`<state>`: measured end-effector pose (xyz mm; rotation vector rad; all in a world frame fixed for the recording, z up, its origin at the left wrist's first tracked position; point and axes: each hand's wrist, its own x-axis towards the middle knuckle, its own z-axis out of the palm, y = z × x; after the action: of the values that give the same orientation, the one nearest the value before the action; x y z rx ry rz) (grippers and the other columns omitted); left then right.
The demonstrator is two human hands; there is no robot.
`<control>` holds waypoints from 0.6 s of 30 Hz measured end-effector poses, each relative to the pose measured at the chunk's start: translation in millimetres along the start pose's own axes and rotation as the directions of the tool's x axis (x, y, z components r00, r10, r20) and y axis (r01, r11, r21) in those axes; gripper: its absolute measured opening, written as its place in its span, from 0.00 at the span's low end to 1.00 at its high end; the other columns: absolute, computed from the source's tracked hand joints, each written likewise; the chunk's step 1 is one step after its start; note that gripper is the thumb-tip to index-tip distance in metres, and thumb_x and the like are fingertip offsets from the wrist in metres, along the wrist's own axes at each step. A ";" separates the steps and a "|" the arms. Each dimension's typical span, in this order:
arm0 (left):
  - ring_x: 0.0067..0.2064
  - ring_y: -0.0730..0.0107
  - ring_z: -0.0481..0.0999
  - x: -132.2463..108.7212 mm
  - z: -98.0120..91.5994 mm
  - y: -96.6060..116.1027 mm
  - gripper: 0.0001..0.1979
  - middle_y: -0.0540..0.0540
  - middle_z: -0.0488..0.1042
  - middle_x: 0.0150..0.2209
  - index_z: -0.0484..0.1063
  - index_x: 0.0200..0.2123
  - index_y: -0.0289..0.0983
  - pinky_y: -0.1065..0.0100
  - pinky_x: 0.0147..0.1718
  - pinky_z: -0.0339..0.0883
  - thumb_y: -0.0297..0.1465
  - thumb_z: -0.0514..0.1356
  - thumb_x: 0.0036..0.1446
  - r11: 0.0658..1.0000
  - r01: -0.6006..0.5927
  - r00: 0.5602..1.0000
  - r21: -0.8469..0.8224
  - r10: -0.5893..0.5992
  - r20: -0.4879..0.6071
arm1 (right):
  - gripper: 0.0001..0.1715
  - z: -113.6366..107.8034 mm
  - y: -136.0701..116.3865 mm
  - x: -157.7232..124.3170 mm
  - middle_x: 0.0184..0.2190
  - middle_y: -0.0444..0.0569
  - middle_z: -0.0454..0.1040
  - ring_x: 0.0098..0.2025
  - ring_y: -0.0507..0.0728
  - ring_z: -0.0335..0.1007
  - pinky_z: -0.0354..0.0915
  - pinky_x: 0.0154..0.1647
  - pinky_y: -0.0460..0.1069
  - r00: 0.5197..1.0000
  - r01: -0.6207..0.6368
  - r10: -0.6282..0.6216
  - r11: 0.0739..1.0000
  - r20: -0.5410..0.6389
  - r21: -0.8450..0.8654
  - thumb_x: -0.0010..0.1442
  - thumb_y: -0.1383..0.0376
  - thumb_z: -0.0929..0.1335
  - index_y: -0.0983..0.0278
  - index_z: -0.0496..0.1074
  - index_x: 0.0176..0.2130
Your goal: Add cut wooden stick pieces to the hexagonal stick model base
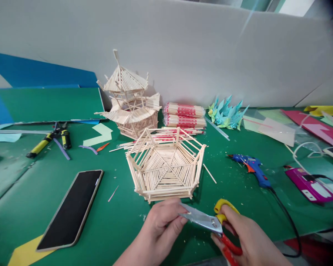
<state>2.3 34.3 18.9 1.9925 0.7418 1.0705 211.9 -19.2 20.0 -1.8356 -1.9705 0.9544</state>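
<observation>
My right hand (240, 231) grips a pair of scissors (204, 218) with one yellow and one red handle, its blades partly apart and pointing left. My left hand (166, 221) is closed in a pinch at the blade tips. A small pale end of a wooden stick (188, 213) shows between the blades there; the rest is hidden by my fingers. Just beyond my hands sits a six-sided basket-like frame (166, 170) built of thin wooden sticks. Behind it to the left stands a tiered stick pavilion (130, 99).
Packs of sticks (184, 114) lie at the back, beside blue-green folded paper (227, 112). A blue glue gun (249, 166) with its cable and a purple power strip (310, 184) are on the right. Left are a phone (70, 208) and yellow-black pliers (48, 140).
</observation>
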 end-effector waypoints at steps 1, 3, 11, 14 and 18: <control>0.25 0.75 0.66 -0.5 0.5 -0.5 0.07 0.50 0.68 0.24 0.68 0.33 0.37 0.75 0.24 0.59 0.25 0.50 0.59 1.000 0.021 1.000 -0.015 -0.021 0.005 | 0.08 0.8 1.2 0.1 0.23 0.43 0.72 0.24 0.51 0.68 0.62 0.25 0.40 1.000 -0.011 0.011 1.000 0.015 0.014 0.48 0.66 0.66 0.60 0.62 0.32; 0.25 0.76 0.65 -1.2 1.3 -1.2 0.08 0.51 0.66 0.23 0.69 0.31 0.36 0.75 0.25 0.58 0.26 0.51 0.59 0.997 0.064 0.998 -0.046 -0.064 0.016 | 0.10 4.4 4.9 0.6 0.24 0.43 0.72 0.24 0.50 0.68 0.62 0.25 0.40 0.998 -0.041 0.038 0.998 0.045 0.050 0.46 0.67 0.66 0.60 0.60 0.31; 0.23 0.77 0.62 -2.5 3.8 3.2 0.12 0.51 0.65 0.20 0.75 0.30 0.36 0.75 0.24 0.56 0.33 0.53 0.58 0.840 0.405 0.911 -0.361 -0.404 0.082 | 0.10 14.1 24.5 5.0 0.18 0.38 0.64 0.20 0.49 0.65 0.60 0.20 0.40 0.983 -0.053 0.092 0.970 -0.156 0.237 0.56 0.58 0.63 0.60 0.57 0.31; 0.23 0.77 0.60 -6.0 6.6 1.8 0.12 0.53 0.61 0.19 0.76 0.32 0.38 0.74 0.24 0.54 0.38 0.55 0.56 0.715 0.481 0.862 -0.507 -0.490 0.127 | 0.13 0.5 37.5 11.9 0.19 0.39 0.64 0.20 0.51 0.65 0.62 0.19 0.41 0.947 -0.050 0.096 0.987 -0.305 0.154 0.56 0.54 0.61 0.60 0.59 0.33; 0.23 0.78 0.57 -14.8 17.7 -1.1 0.14 0.53 0.59 0.19 0.76 0.34 0.39 0.74 0.22 0.49 0.43 0.60 0.49 0.534 0.548 0.757 -0.644 -0.643 0.111 | 0.20 -12.8 65.7 29.3 0.22 0.43 0.68 0.22 0.55 0.69 0.66 0.22 0.47 0.858 -0.272 0.169 0.950 -0.485 -0.151 0.51 0.51 0.65 0.62 0.63 0.38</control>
<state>10.3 17.7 4.9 0.9396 0.8892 0.8665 266.3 10.6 -18.6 -2.1951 -1.6337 0.3002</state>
